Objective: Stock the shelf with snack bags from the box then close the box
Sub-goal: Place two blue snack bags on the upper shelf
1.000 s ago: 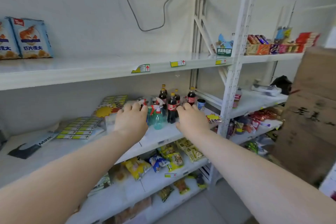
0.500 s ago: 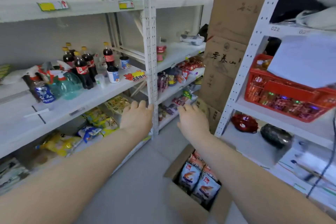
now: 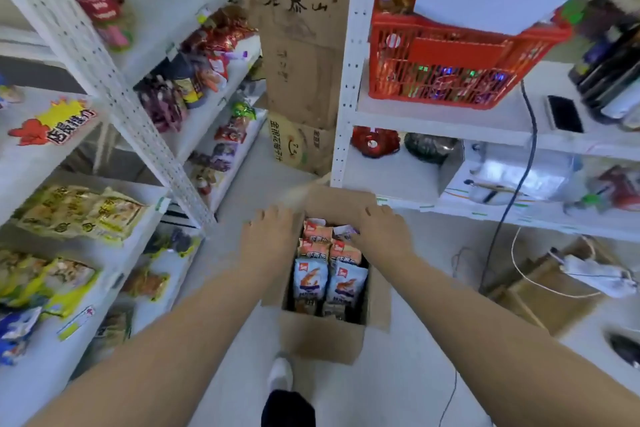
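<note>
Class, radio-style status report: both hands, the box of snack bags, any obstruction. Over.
Left hand and right hand open, empty, over brown cardboard box. Flaps open, blue-and-white snack bags inside. Nothing blocking the reach.

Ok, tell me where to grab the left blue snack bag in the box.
Pinch its top edge, coming straight down. The blue bag stands upright in the box, packed against other bags and the left wall, so only the top is free.
</note>
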